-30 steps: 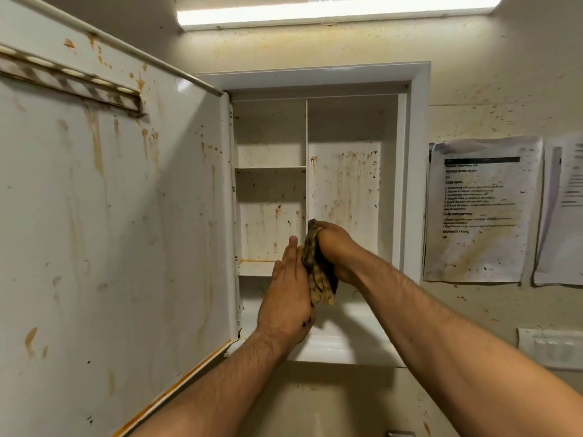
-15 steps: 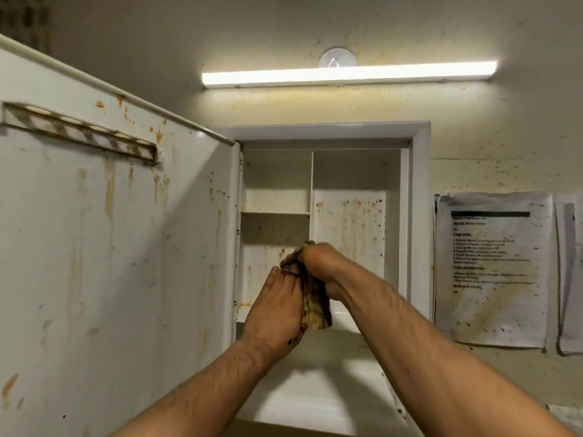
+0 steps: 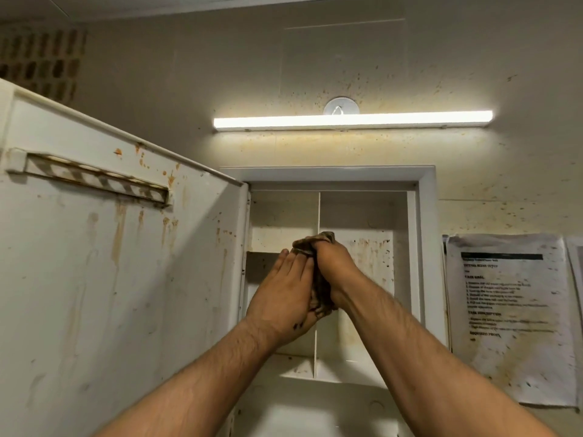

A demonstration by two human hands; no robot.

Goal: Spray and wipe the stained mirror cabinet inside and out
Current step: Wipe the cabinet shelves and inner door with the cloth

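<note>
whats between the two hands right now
The bunched brown cloth: the right hand grips it, the left hand lies flat against it. Seen in the head view.

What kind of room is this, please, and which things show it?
Probably a bathroom or washroom: a stained wall cabinet with its door swung open, a strip light mounted just above it, and the right hand gripping a dirty cloth. The printed sheets beside it suggest a staged cleaning test.

Only readable stuff is sitting on the printed sheet [image 3: 511, 310] right of the mirror cabinet [image 3: 427, 247]. Bold headings are looking like "TASK GOAL" and "TASK DESCRIPTION", and everything else is blurring into mush.
</note>
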